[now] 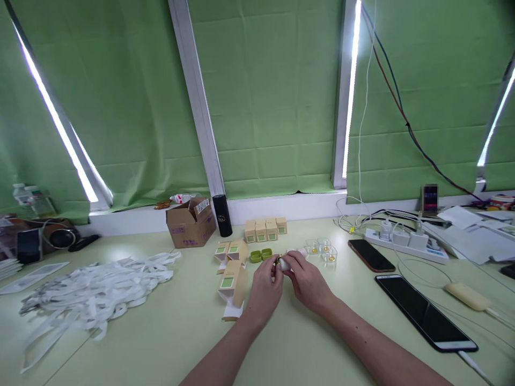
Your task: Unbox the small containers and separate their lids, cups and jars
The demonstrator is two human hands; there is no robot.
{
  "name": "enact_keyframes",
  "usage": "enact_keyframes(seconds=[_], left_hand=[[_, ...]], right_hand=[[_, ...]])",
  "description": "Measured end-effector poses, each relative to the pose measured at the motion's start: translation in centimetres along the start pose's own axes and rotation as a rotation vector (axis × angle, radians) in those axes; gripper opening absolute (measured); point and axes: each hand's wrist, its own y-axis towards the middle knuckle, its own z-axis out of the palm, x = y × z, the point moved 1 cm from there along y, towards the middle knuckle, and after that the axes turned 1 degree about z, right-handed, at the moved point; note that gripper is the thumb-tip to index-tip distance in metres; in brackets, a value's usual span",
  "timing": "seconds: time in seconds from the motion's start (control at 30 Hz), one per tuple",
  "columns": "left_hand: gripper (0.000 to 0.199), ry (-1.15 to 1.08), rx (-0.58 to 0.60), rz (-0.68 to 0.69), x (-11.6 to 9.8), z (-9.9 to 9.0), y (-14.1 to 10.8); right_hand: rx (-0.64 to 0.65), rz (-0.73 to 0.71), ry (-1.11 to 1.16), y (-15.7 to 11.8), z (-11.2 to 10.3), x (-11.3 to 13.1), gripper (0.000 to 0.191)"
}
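My left hand and my right hand meet over the middle of the table, fingers closed around a small white rounded piece. A dark, gold-tinged edge shows by my left fingertips; the fingers hide most of it. Just beyond my left hand sit two small green square cups. Several clear square cups with gold centres stand past my right hand. To the left of my left hand lies an open kraft box with its flap out, and more open kraft boxes are behind it.
Several closed kraft boxes line the back beside a black cylinder and a cardboard carton. White straps are heaped left. Two phones, a power strip and cables occupy the right.
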Motion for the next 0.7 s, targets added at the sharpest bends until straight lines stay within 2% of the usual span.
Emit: enact_keyframes(seconds=[0.13, 0.27, 0.43, 0.53, 0.7], left_hand=[[0.027, -0.032, 0.015, -0.046, 0.4, 0.2, 0.1], [0.029, -0.096, 0.032, -0.093, 0.3, 0.0, 0.1], [0.039, -0.056, 0.081, -0.026, 0.0, -0.9, 0.1], [0.044, -0.113, 0.08, -0.048, 0.0, -1.0, 0.1], [0.037, -0.318, 0.104, -0.139, 0.1, -0.2, 0.3]], right_hand=[[0.017, 0.011, -0.029, 0.0, 0.3, 0.0, 0.039], [0.01, 0.082, 0.092, -0.1, 0.1, -0.1, 0.037], [-0.066, 0.192, 0.37, -0.2, 0.0, -0.5, 0.031], [-0.09, 0.319, 0.567, -0.2, 0.3, -0.5, 0.025], [-0.087, 0.563, 0.946, 0.0, 0.7, 0.0, 0.036]])
